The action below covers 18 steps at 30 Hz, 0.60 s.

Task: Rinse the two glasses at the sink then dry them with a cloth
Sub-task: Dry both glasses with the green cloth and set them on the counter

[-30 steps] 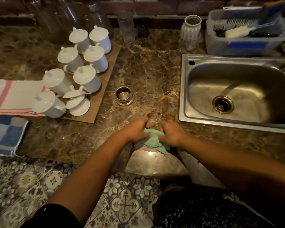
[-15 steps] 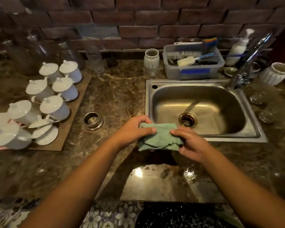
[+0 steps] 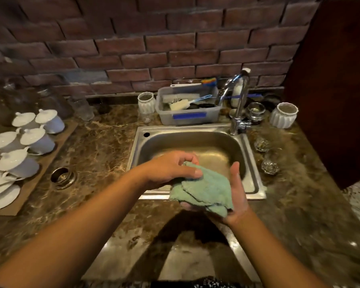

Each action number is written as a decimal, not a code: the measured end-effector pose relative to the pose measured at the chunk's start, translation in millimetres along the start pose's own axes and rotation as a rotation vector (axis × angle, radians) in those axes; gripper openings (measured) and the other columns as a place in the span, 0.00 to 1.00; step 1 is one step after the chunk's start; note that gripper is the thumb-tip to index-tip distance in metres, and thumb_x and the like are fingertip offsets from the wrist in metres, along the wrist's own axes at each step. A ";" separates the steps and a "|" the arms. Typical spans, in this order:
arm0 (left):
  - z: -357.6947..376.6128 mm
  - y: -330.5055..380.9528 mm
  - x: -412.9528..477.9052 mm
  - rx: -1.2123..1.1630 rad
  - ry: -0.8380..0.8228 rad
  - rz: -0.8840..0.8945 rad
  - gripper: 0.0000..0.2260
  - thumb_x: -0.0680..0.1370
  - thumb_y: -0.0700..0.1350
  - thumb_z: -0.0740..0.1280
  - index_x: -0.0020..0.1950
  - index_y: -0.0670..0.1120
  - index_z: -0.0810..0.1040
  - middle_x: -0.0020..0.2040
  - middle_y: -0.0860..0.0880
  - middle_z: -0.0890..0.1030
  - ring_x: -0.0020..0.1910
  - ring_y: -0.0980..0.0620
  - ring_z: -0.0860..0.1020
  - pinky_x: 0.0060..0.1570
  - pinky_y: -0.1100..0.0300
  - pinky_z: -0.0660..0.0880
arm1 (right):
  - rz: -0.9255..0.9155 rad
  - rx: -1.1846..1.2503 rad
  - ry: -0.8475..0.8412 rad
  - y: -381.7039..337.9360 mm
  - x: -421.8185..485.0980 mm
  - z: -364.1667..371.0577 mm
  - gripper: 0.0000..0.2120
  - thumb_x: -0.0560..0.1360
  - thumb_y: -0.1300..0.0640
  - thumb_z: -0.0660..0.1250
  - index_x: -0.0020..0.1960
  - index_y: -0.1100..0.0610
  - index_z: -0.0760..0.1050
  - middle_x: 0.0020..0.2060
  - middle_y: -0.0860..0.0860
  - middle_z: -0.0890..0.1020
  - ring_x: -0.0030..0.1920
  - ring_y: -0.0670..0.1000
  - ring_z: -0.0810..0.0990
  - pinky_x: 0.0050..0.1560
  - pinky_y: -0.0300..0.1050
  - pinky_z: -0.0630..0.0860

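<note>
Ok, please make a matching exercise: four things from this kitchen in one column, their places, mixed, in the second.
1. green terry cloth
2. white lidded porcelain cups
3. grey plastic tub
4. clear faceted glasses

A. on the marble counter, right of the steel sink
B. on the brown board, at the left
C. pinched by the left hand, lying on the right hand
D. behind the sink, by the brick wall

Pairs: 1-C, 2-B, 3-D, 4-A.

Blurred glasses (image 3: 270, 167), perhaps two.
</note>
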<state>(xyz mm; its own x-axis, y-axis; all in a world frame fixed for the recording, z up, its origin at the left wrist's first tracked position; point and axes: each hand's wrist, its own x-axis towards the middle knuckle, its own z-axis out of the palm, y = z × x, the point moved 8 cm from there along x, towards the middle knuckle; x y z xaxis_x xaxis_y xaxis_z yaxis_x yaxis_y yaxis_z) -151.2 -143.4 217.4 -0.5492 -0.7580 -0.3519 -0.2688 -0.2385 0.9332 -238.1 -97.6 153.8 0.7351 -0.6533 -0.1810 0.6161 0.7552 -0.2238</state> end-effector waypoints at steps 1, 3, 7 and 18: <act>9.4 1.1 13.5 0.048 0.007 -0.013 0.07 0.75 0.43 0.73 0.47 0.43 0.77 0.41 0.42 0.77 0.37 0.50 0.77 0.33 0.62 0.73 | 0.006 0.025 -0.037 -7.5 -11.1 1.3 0.52 0.63 0.31 0.75 0.73 0.65 0.69 0.70 0.70 0.70 0.67 0.72 0.73 0.63 0.76 0.70; 22.0 -0.2 36.9 0.115 0.059 -0.039 0.08 0.73 0.45 0.74 0.45 0.45 0.78 0.42 0.42 0.77 0.39 0.49 0.76 0.35 0.60 0.72 | 0.006 0.108 -0.069 -19.8 -31.2 -5.1 0.52 0.65 0.32 0.74 0.75 0.66 0.65 0.73 0.71 0.67 0.70 0.73 0.69 0.66 0.75 0.66; 54.0 -0.3 77.3 0.257 0.127 -0.073 0.11 0.73 0.46 0.77 0.45 0.40 0.80 0.36 0.49 0.77 0.33 0.55 0.74 0.31 0.62 0.68 | -0.038 0.188 -0.062 -42.0 -73.1 -24.6 0.43 0.70 0.45 0.76 0.75 0.67 0.65 0.71 0.72 0.68 0.69 0.72 0.71 0.67 0.71 0.68; 130.8 25.0 204.5 0.946 -0.072 -0.087 0.11 0.75 0.53 0.75 0.49 0.48 0.78 0.41 0.54 0.76 0.41 0.54 0.74 0.37 0.60 0.68 | -0.261 0.110 0.420 -128.0 -159.0 -134.3 0.49 0.48 0.71 0.78 0.69 0.67 0.71 0.64 0.73 0.75 0.64 0.74 0.75 0.73 0.70 0.61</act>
<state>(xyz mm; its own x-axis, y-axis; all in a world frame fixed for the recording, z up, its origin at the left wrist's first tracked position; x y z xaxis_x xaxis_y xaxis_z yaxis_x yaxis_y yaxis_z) -373.8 -225.0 159.3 -0.5361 -0.7140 -0.4504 -0.8225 0.3215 0.4692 -471.8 -97.5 82.6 0.3890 -0.7691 -0.5072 0.8068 0.5501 -0.2153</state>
